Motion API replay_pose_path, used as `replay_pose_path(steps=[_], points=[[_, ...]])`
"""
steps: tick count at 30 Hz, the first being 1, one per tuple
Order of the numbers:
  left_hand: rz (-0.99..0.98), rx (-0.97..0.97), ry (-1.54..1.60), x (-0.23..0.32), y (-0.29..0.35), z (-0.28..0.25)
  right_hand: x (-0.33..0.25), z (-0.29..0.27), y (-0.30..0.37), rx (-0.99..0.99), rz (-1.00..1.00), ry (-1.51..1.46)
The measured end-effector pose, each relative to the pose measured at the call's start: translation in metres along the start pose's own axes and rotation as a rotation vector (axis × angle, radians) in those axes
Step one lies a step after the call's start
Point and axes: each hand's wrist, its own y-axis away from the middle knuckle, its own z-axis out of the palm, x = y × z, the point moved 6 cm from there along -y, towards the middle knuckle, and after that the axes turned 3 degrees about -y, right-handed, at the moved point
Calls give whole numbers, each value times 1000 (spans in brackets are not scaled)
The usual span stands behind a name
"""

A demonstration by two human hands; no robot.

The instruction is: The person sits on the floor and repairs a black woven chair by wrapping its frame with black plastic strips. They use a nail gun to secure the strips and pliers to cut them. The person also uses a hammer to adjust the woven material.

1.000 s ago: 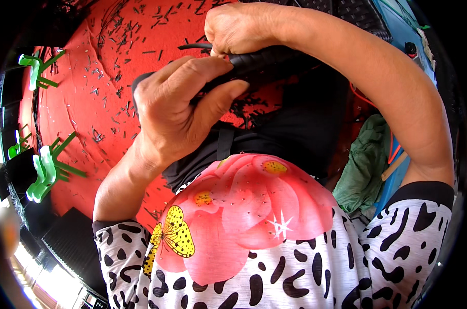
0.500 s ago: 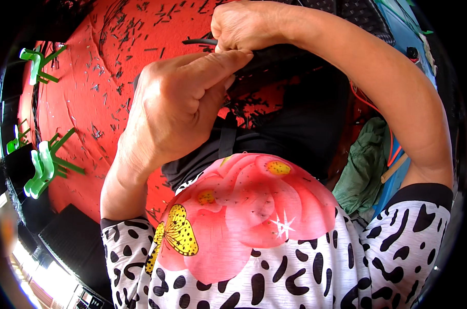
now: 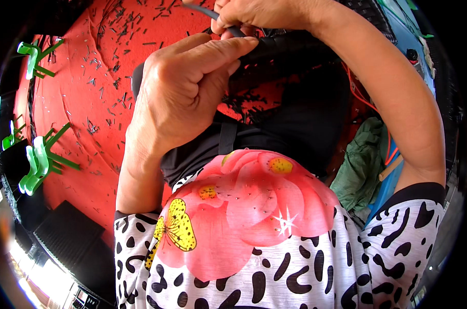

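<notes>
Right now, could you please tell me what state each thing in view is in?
Left hand: fingers partly curled, index extended; grip unclear
Right hand: fingers closed on the strip
Strip: bent, its left end free
Scraps: scattered over the floor
Cloth: crumpled
Chairs: apparently upright

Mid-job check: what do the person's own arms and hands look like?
The left hand and right hand are ungloved. Bare forearms emerge from short white sleeves with irregular black blotches and plain black cuffs.
</notes>
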Motion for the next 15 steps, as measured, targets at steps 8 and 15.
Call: replay_pose_path(steps=[8, 15], points=[[0, 7, 2, -3, 1, -3, 5, 1, -5, -121, -46, -197], [-10, 17, -21, -4, 2, -4, -13, -11, -4, -58, -351, 275]])
